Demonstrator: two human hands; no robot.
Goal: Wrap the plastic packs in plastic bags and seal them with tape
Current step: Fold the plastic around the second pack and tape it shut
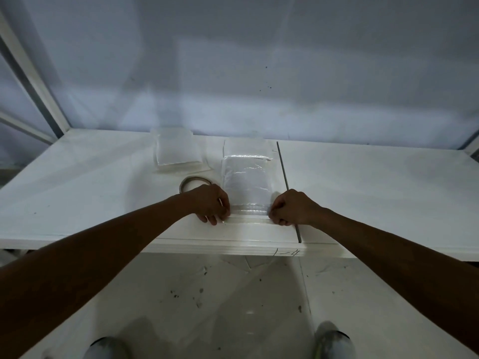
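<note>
A clear plastic bag with a white plastic pack inside (pixel 247 177) lies flat on the white table (pixel 77 198), its near end toward me. My left hand (pixel 211 203) pinches the bag's near left corner. My right hand (pixel 291 207) pinches the near right corner. Between the two hands runs a shiny folded strip of the bag's edge (pixel 248 213); whether tape lies on it I cannot tell. A roll of clear tape (pixel 193 182) lies on the table just behind my left hand. A second white pack (pixel 177 152) rests farther back on the left.
A dark narrow gap (pixel 285 182) between two table panels runs front to back beside my right hand. A grey wall stands behind the table. A white frame post (pixel 33 81) rises at the left. My two shoes (pixel 334 340) stand on the stained floor below.
</note>
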